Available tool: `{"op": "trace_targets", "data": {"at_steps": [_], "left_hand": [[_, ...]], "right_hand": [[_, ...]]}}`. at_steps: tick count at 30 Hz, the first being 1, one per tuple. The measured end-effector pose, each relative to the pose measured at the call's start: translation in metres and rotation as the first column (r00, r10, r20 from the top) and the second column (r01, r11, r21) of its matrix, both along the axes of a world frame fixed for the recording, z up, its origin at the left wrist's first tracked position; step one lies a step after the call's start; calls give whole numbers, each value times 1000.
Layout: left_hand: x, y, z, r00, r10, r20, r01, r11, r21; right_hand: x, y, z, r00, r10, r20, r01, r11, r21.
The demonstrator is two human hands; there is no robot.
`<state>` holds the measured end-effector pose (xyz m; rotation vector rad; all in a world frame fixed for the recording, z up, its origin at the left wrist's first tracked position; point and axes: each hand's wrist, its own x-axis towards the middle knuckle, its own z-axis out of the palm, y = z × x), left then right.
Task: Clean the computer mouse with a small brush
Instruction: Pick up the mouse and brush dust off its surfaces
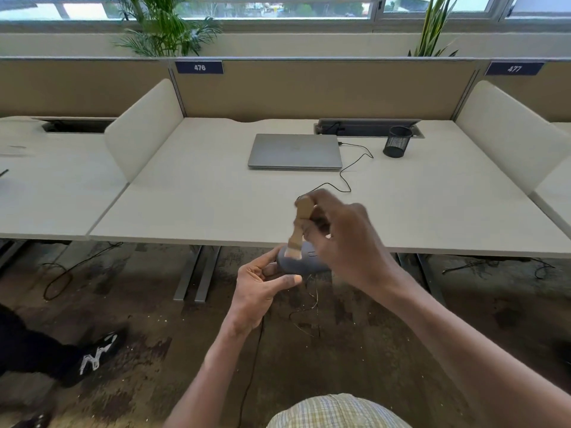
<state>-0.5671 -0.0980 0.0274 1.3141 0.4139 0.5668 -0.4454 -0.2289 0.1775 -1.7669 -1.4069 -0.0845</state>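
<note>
Mouse (pixel 296 263): one only, grey, held in the air just before the near edge of the desk (pixel 216 193) and over the floor; the left hand (pixel 262 282) cups it from below, fingers and thumb curled round its near end; one small brush (pixel 299 228) with a pale wooden handle stands nearly upright on it, bristles touching its top; the right hand (pixel 343 233) grips the handle, fingers wrapped round it. Much of the mouse is hidden behind the right hand, and the brush is blurred, so the bristles are hard to make out. On the desk lie one closed laptop (pixel 295 151), one black mesh pen cup (pixel 398 142) and one black cable (pixel 352 168) that runs from the laptop's right side toward the hands, its near end lost behind them. Two number plates show on the partition, 476 (pixel 199 67) and 477 (pixel 514 68); two potted plants (pixel 167 26) rise behind, both cut off by the top edge. One black shoe (pixel 95 356) of another person shows at lower left.
</note>
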Motion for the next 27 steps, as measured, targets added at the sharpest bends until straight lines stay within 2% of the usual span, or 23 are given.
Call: {"op": "trace_targets", "data": {"at_steps": [2, 4, 11, 14, 17, 20, 22, 24, 27], "left_hand": [[1, 1, 1, 1000, 10, 4, -10, 1000, -2], [2, 0, 2, 1000, 17, 4, -17, 1000, -12], [2, -3, 3, 997, 72, 28, -69, 993, -99], [-1, -2, 4, 995, 93, 39, -87, 987, -138], [-4, 0, 2, 995, 86, 58, -77, 985, -152], [-9, 2, 4, 993, 106, 60, -95, 982, -165], [-13, 4, 6, 990, 127, 54, -117, 979, -169], [-17, 7, 8, 989, 136, 61, -124, 977, -175], [-21, 9, 13, 989, 127, 74, -114, 981, -159]], "right_hand": [[10, -2, -2, 993, -120, 4, 119, 990, 77], [12, -4, -6, 986, -166, 5, 165, 982, 96], [-29, -22, -31, 999, 13, 39, -15, 999, 42], [-41, -27, -39, 1000, 11, 21, -12, 996, 85], [-34, -30, -43, 991, -77, -107, 96, 978, 184], [-20, -34, -48, 959, -175, -223, 218, 958, 184], [-6, -40, -50, 936, -255, -244, 308, 928, 208], [10, -44, -49, 890, -339, -305, 413, 882, 227], [33, -44, -49, 775, -367, -514, 527, 824, 207]]}}
